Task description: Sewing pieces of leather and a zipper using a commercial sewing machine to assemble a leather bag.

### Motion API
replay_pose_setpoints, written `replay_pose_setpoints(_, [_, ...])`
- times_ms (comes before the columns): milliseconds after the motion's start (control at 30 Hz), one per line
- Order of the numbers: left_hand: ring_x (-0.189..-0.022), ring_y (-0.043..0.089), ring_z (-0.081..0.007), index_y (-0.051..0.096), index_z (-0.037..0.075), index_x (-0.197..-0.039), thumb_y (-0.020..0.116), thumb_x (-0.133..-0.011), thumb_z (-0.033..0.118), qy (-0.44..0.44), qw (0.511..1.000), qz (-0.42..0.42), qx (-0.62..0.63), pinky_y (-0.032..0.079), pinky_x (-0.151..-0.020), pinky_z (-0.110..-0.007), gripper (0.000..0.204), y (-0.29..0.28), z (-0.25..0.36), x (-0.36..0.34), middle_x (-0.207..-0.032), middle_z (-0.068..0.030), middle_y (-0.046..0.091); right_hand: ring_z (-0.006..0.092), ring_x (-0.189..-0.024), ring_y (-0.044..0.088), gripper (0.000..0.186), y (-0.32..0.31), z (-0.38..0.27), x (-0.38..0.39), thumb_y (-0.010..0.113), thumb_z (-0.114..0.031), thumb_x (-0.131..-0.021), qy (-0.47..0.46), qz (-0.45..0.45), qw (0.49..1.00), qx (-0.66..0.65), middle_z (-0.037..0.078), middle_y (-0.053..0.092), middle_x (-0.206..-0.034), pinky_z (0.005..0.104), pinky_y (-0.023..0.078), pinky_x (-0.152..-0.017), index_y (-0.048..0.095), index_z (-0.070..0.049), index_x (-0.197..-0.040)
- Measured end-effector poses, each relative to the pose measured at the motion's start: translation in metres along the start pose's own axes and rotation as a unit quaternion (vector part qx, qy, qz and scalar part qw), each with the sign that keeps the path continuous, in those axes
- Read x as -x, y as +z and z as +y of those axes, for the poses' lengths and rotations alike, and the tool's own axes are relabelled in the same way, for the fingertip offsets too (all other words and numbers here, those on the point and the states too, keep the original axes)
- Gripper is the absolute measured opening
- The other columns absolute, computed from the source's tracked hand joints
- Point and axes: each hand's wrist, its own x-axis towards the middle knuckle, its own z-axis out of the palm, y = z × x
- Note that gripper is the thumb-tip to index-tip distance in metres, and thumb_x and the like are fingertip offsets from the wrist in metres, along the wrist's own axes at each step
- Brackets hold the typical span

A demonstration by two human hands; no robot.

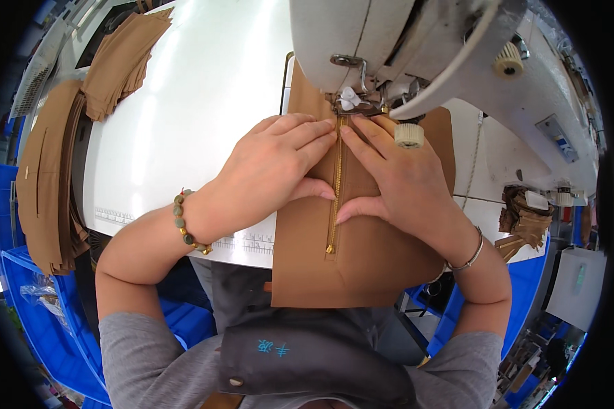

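A brown fabric panel (307, 273) lies under the sewing machine (457, 68), its near edge hanging past the table front. Down its middle runs a gold metal zipper (338, 170), with the slider at the near end. My left hand (266, 160) rests flat on the panel to the left of the zipper, fingers stretched toward the presser foot (361, 105). On the zipper's other side, my right hand (399, 170) presses the panel with fingers spread. Both thumbs point in at the zipper. The far end of the zipper sits at the presser foot, where the needle is hard to make out.
Stacks of brown cut pieces (48, 177) stand at the left table edge, with another pile (126, 61) behind. A smaller brown bundle (525, 215) lies at the right. Blue bins (41, 320) flank the white table (164, 123). A ruler scale (245, 242) runs along its front.
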Motion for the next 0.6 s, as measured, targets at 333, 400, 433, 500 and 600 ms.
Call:
replay_pose_setpoints(333, [-0.129,0.06,-0.0329,0.065,0.001,-0.137,0.079,-0.078,0.046,-0.004,1.0,0.002,-0.019,0.049,-0.109,-0.042,0.076,0.0,0.0,-0.003,-0.139,-0.0119,0.066,0.0349,-0.121,0.061,0.101,0.001,0.003,-0.002,0.075,-0.075,-0.065,-0.012,0.028,1.0,0.003,0.016,0.068,-0.124,0.0483,0.044,-0.109,0.065,-0.001,-0.132])
replay_pose_setpoints(400, [-0.128,0.06,-0.0329,0.065,0.001,-0.137,0.079,-0.078,0.046,-0.002,1.0,0.002,-0.022,0.049,-0.108,-0.042,0.076,0.0,-0.001,-0.003,-0.139,-0.0117,0.066,0.0346,-0.12,0.061,0.1,0.002,0.005,-0.002,0.075,-0.075,-0.065,-0.014,0.031,0.999,0.006,0.017,0.068,-0.123,0.0478,0.045,-0.108,0.065,-0.001,-0.132])
replay_pose_setpoints(433, [-0.128,0.061,-0.033,0.065,0.001,-0.137,0.079,-0.078,0.046,-0.002,1.0,0.001,-0.023,0.049,-0.108,-0.043,0.076,0.001,-0.002,-0.003,-0.139,-0.0119,0.066,0.0344,-0.12,0.062,0.098,0.004,0.006,-0.002,0.074,-0.075,-0.066,-0.019,0.037,0.999,0.006,0.017,0.068,-0.122,0.0469,0.045,-0.107,0.065,-0.001,-0.131])
replay_pose_setpoints(500, [-0.127,0.061,-0.0332,0.065,0.001,-0.138,0.079,-0.078,0.046,-0.002,1.0,-0.005,-0.02,0.049,-0.108,-0.043,0.076,0.001,-0.003,-0.002,-0.139,-0.012,0.066,0.0342,-0.119,0.062,0.097,0.005,0.005,-0.002,0.074,-0.075,-0.067,-0.019,0.041,0.999,0.003,0.017,0.068,-0.12,0.0461,0.045,-0.106,0.065,-0.001,-0.13])
replay_pose_setpoints(600, [-0.126,0.062,-0.0341,0.065,0.002,-0.137,0.079,-0.08,0.047,0.012,1.0,0.019,-0.017,0.049,-0.107,-0.043,0.074,0.003,-0.003,-0.002,-0.139,-0.0124,0.066,0.0336,-0.118,0.062,0.091,0.0,-0.006,0.005,0.078,-0.068,-0.067,-0.012,0.041,0.999,0.021,0.016,0.066,-0.12,0.0441,0.048,-0.102,0.066,-0.002,-0.129])
